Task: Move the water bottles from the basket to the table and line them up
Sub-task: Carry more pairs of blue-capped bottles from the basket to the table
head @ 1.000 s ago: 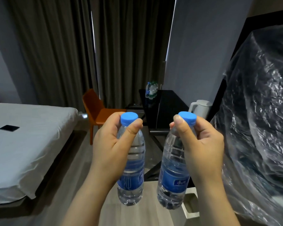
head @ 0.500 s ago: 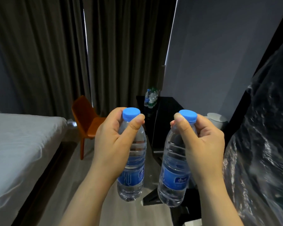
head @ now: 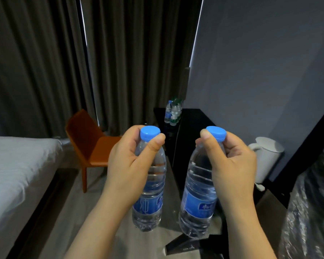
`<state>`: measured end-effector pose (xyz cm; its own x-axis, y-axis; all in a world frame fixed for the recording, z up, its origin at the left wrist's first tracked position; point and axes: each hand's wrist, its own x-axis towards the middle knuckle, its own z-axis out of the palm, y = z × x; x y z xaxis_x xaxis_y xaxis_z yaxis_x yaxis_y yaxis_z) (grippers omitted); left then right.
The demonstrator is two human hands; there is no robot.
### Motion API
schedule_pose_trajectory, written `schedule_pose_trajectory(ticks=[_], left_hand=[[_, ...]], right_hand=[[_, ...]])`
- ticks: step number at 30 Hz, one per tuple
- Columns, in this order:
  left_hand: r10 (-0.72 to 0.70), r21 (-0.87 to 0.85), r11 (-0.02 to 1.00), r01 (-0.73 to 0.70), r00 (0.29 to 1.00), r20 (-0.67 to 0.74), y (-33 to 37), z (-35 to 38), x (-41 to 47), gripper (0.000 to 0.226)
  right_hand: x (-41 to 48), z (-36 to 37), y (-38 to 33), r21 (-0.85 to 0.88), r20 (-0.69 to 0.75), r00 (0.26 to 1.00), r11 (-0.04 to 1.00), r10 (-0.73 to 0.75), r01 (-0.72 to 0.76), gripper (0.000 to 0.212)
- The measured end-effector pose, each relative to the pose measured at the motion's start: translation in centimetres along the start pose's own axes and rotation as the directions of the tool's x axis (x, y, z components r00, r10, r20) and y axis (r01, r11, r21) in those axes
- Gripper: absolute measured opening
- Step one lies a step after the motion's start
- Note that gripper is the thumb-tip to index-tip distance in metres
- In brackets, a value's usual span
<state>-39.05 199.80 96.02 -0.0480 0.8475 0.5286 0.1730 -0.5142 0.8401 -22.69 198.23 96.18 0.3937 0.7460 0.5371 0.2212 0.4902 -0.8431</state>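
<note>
Two water bottles hang in the air in front of the person, one in each hand, both upright and well short of the table. The left hand (head: pixel 127 165) curls round the neck and shoulder of the left bottle (head: pixel 151 195), thumb pressed across the front just under its blue cap (head: pixel 150 133). The right hand (head: pixel 232 165) grips the right bottle (head: pixel 198 200) the same way, thumb and fingers closed round the neck below the other blue cap (head: pixel 216 132). Both bottles are clear with blue labels and look full; the right one tilts a little, its base swinging inward. They hang side by side, apart from each other, above the grey floor (head: pixel 67 221).

Farther off, against the grey wall (head: pixel 260 62), stands the black table (head: pixel 195 124). A small cluster of bottles (head: pixel 173 113) already stands at its far end, close together near the wall; how many, I cannot tell from here. A white kettle (head: pixel 266 156) sits to the right, just past the right hand. An orange chair (head: pixel 86 139) stands left of the table, in front of the dark curtains (head: pixel 129 62), and a bed with white sheets (head: pixel 17 174) fills the left side. Crinkled clear plastic sheeting (head: pixel 310 212) covers something bulky at the right edge.
</note>
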Motion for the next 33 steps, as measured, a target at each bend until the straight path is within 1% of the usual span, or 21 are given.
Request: schedule_pose_trajectory(ticks=[3, 7, 10, 13, 17, 20, 22, 27, 30, 33], left_hand=[[-0.003, 0.005, 1.000, 0.003, 1.000, -0.015, -2.2, 1.5, 4.0, 0.027], [0.012, 0.021, 1.000, -0.011, 0.999, -0.034, -5.0, 3.6, 9.5, 0.022], [-0.007, -0.013, 1.000, 0.007, 0.999, -0.051, -7.1, 4.9, 12.8, 0.021], [-0.032, 0.006, 0.999, 0.032, 0.999, -0.016, -9.4, 5.9, 15.6, 0.023], [-0.073, -0.029, 0.997, 0.073, 0.997, -0.003, -12.8, 6.8, 19.8, 0.027], [-0.060, 0.011, 0.998, 0.060, 0.998, 0.007, -15.9, 7.2, 23.6, 0.029], [-0.053, 0.014, 0.998, 0.053, 0.998, 0.015, -18.2, 7.3, 26.5, 0.026], [-0.050, -0.039, 0.998, 0.054, 0.994, 0.093, -23.4, 7.2, 34.1, 0.020], [-0.071, -0.073, 0.994, 0.085, 0.982, 0.176, -25.9, 7.1, 38.4, 0.017], [-0.061, -0.078, 0.994, 0.080, 0.973, 0.222, -28.4, 7.3, 41.5, 0.019]], right_hand=[[4.2, 1.4, 2.7, 0.032, 0.007, 1.000, 0.999, -0.010, 0.010, 0.016], [10.3, 3.3, 6.0, 0.049, 0.014, 1.000, 0.999, -0.019, 0.018, 0.015], [14.0, 4.6, 8.2, 0.052, 0.017, 1.000, 0.999, -0.014, 0.013, 0.017], [16.7, 5.8, 10.7, 0.040, 0.027, 1.000, 0.999, 0.008, -0.009, 0.016], [20.1, 8.2, 13.7, 0.046, 0.026, 0.999, 0.998, 0.031, -0.032, 0.014], [22.8, 10.3, 16.2, 0.038, 0.009, 0.999, 0.999, 0.032, -0.032, 0.013], [24.7, 12.1, 17.8, 0.005, -0.011, 0.999, 0.999, 0.032, -0.031, 0.011], [29.7, 16.7, 21.1, -0.065, -0.084, 0.995, 0.996, 0.053, -0.059, 0.009], [32.4, 18.9, 22.5, -0.080, -0.148, 0.988, 0.995, 0.047, -0.060, 0.024], [34.3, 20.8, 24.2, -0.122, -0.172, 0.985, 0.991, 0.029, -0.051, 0.024]])
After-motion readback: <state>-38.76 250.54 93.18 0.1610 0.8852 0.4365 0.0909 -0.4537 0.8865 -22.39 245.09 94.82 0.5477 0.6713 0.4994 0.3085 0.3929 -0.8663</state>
